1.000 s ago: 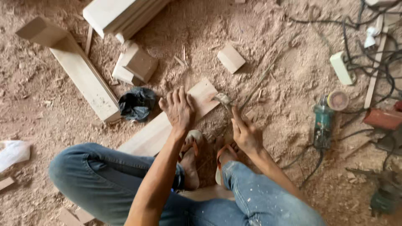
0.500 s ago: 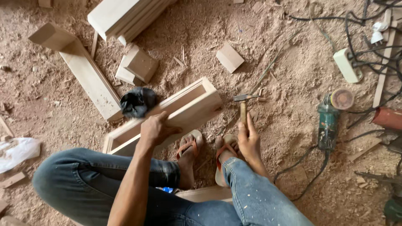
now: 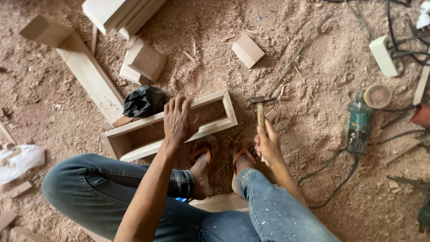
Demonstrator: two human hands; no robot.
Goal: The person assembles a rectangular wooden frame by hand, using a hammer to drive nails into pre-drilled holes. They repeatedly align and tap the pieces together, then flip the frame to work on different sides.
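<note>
- Sawdust-covered floor [image 3: 313, 148] carries everything; at far left lies a crumpled white plastic bag [image 3: 20, 161], and further off a long pale wooden plank [image 3: 85, 74] with a block end.
- Right of the plank sit stacked pale wood offcut blocks [image 3: 143, 62], and just near them a crumpled black plastic bag [image 3: 144, 101] touching the frame's far rail.
- Pale rectangular open wooden frame [image 3: 134, 134] lies flat on the floor, just beyond the sandalled feet [image 3: 204, 159], running from near left to far right.
- Left hand [image 3: 179, 120] lies across the frame's middle, its grip spread flat, fingers pressing both rails; it clasps nothing.
- Right hand [image 3: 268, 144] has its grip closed round the wooden handle of a small steel-headed hammer [image 3: 260, 107], head pointing away, just right of the frame's end.
- Risk, as I judge it: the left fingers rest close to the frame's right end, so a stray blow could catch them; the frame could also skid on loose dust.
- Far right lie a green angle grinder [image 3: 360, 123] and a white power strip [image 3: 386, 54] with tangled cables near the hammer arm.
</note>
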